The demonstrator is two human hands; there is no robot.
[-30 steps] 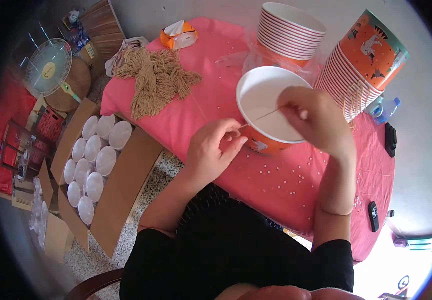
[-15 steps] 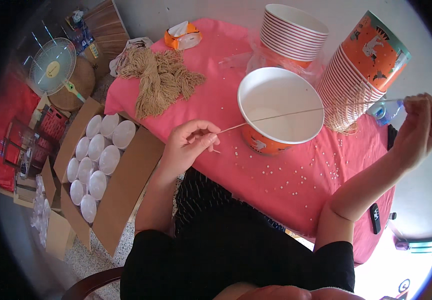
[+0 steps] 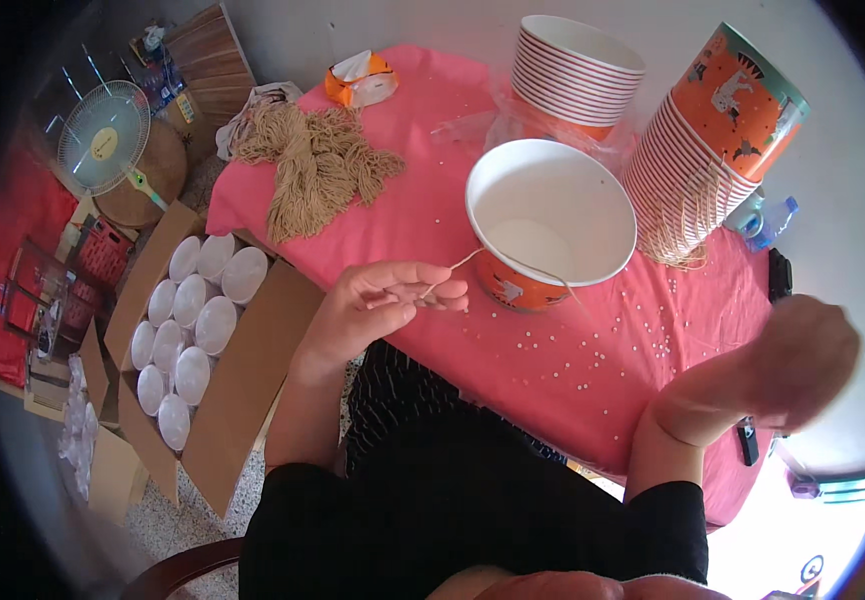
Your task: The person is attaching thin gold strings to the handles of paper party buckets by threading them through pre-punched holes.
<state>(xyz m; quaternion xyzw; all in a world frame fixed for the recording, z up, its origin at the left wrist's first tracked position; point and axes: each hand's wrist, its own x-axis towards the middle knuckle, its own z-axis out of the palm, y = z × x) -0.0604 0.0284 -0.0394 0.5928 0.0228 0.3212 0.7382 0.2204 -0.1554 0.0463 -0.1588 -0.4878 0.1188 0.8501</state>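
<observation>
My left hand is in front of the orange paper bucket with loosely curled fingers, a thin beige string caught between them. From there the string runs slackly along the bucket's near rim, its far end hanging by the outer wall. The open paper bucket has a white inside and an animal print. My right hand, smeared by motion, is over the table's right side, apart from the string. More strands hang against the tall stack of nested buckets.
A beige yarn bundle and a tissue pack lie at the far left of the pink-covered table. Another bucket stack stands behind. Small white dots are scattered nearby. A carton of clear cups sits at left; a bottle at right.
The string has gone from taut between both hands to slack across the bucket. My right hand let go of it and moved down toward me; my left hand's fingers loosened slightly.
</observation>
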